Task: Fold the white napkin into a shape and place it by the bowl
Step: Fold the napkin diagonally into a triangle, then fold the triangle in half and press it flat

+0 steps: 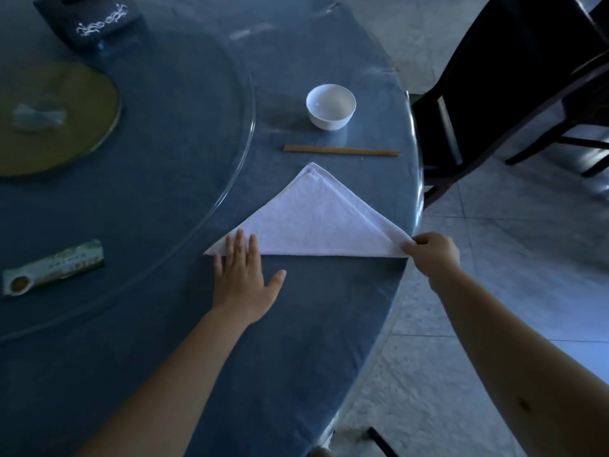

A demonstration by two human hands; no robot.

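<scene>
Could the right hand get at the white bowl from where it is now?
Probably yes. The right hand pinches the napkin corner; the bowl stands beyond the chopsticks, which lie flat. Nothing upright blocks the path, but the fingers must release first.

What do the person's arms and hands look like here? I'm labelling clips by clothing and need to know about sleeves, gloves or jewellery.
Both forearms are bare as far as the frame shows, with no sleeves in view. The left hand and right hand wear no gloves; no rings, watch or bracelets are visible. The right forearm has a small dark mark.
</scene>
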